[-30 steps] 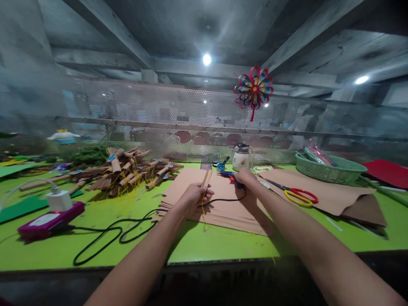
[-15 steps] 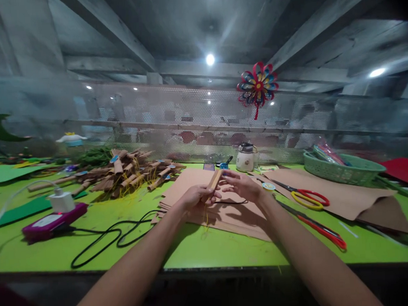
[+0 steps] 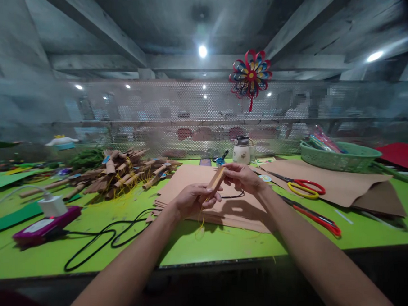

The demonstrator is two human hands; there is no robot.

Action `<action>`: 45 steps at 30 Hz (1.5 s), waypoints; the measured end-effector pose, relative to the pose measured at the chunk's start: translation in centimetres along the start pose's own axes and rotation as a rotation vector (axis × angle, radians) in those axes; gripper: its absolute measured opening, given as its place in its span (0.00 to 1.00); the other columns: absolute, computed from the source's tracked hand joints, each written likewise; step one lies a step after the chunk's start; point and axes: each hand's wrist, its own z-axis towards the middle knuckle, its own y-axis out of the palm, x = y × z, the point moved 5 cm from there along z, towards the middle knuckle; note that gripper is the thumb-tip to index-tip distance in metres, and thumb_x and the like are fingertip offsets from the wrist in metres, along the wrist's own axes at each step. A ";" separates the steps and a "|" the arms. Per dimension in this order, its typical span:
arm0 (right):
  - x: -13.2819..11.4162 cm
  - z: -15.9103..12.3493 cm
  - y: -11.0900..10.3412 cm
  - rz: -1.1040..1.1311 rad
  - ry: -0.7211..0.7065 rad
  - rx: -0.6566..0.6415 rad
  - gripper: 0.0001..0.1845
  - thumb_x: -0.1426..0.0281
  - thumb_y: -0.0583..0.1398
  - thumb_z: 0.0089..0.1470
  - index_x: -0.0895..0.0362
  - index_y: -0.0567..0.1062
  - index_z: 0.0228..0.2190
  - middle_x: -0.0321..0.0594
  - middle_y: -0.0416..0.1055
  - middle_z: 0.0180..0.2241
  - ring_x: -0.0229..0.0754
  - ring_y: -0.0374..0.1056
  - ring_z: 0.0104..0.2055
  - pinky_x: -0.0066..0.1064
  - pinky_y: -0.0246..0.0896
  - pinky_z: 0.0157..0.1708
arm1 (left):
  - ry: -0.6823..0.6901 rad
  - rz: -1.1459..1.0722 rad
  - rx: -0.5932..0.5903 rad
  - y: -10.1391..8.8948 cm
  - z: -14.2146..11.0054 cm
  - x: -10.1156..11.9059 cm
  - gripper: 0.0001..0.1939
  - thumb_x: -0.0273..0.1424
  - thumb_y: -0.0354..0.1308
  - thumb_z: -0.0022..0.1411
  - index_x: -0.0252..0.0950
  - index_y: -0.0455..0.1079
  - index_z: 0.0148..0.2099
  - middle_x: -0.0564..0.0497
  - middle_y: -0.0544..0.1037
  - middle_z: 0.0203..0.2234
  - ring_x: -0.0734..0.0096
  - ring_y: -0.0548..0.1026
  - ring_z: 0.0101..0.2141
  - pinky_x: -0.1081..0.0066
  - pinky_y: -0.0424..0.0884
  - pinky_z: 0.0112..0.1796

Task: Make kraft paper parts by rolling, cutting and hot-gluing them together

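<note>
My left hand is closed around the lower end of a small brown paper roll, which slants up to the right. My right hand pinches the roll's upper end between thumb and fingers. A thin yellow string dangles below my left hand. Under both hands lies a stack of brown kraft paper sheets. Off to the left is a heap of similar brown paper rolls with yellow strings and small blue round labels.
Scissors with red and yellow handles and a red-handled cutter lie at right. Behind them are more brown paper and a green basket. A jar stands at the back. A purple power strip and black cable lie left.
My right hand's fingers have closed onto the upper end of the paper roll; before, they were more spread. My left hand keeps its hold. The view has shifted slightly.
</note>
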 end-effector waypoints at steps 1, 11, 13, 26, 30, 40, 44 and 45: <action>0.0 0.0 0.0 -0.002 -0.004 0.002 0.15 0.69 0.67 0.43 0.59 0.76 0.36 0.36 0.72 0.25 0.34 0.67 0.23 0.27 0.58 0.23 | -0.001 -0.003 0.001 0.0 0.0 0.0 0.13 0.26 0.52 0.58 0.22 0.70 0.43 0.40 0.74 0.28 0.81 0.64 0.20 0.76 0.55 0.24; -0.4 -0.6 0.9 -0.043 0.023 -0.112 0.15 0.67 0.66 0.46 0.57 0.70 0.37 0.36 0.70 0.29 0.35 0.68 0.26 0.27 0.60 0.24 | -0.082 -0.002 -0.007 -0.5 0.1 -0.5 0.13 0.28 0.47 0.56 0.24 0.68 0.38 0.45 0.72 0.23 0.84 0.56 0.14 0.78 0.47 0.17; -0.5 -0.7 1.1 -0.042 0.031 -0.125 0.16 0.68 0.66 0.46 0.57 0.69 0.37 0.35 0.69 0.29 0.35 0.67 0.26 0.27 0.60 0.23 | -0.089 -0.003 -0.005 -0.3 0.1 -0.5 0.13 0.27 0.47 0.55 0.24 0.68 0.38 0.45 0.72 0.22 0.85 0.56 0.14 0.78 0.46 0.17; -1.4 -1.2 2.2 -0.109 0.016 -0.257 0.12 0.70 0.66 0.45 0.58 0.72 0.35 0.34 0.67 0.27 0.31 0.63 0.24 0.25 0.59 0.23 | -0.120 0.033 -0.070 0.6 0.0 -0.6 0.13 0.28 0.47 0.54 0.25 0.66 0.38 0.49 0.67 0.20 0.84 0.53 0.14 0.78 0.42 0.16; -1.6 -1.2 2.0 -0.125 0.008 -0.221 0.09 0.69 0.66 0.44 0.58 0.74 0.31 0.35 0.67 0.28 0.30 0.62 0.24 0.25 0.58 0.23 | -0.124 0.027 -0.083 1.0 -0.1 -0.6 0.15 0.29 0.47 0.53 0.24 0.67 0.38 0.49 0.67 0.19 0.84 0.52 0.13 0.78 0.42 0.16; -1.5 -1.3 2.0 -0.106 0.044 -0.200 0.11 0.67 0.68 0.41 0.59 0.73 0.25 0.37 0.65 0.31 0.33 0.62 0.26 0.27 0.61 0.25 | -0.120 0.117 -0.023 1.0 0.4 -0.6 0.22 0.43 0.41 0.63 0.29 0.66 0.38 0.52 0.67 0.17 0.85 0.52 0.11 0.77 0.42 0.15; -1.2 -1.2 1.9 -0.096 0.045 -0.209 0.10 0.67 0.67 0.42 0.58 0.72 0.25 0.37 0.65 0.31 0.32 0.62 0.26 0.27 0.60 0.25 | -0.142 0.180 0.025 1.1 0.3 -0.8 0.18 0.41 0.45 0.63 0.31 0.65 0.36 0.55 0.65 0.15 0.84 0.52 0.12 0.77 0.40 0.15; -1.1 -1.2 1.8 -0.097 0.048 -0.209 0.10 0.67 0.67 0.43 0.59 0.72 0.25 0.37 0.65 0.31 0.32 0.62 0.26 0.27 0.60 0.25 | -0.144 0.190 0.031 1.1 0.3 -0.9 0.17 0.40 0.45 0.63 0.31 0.65 0.36 0.55 0.64 0.15 0.84 0.52 0.12 0.77 0.40 0.15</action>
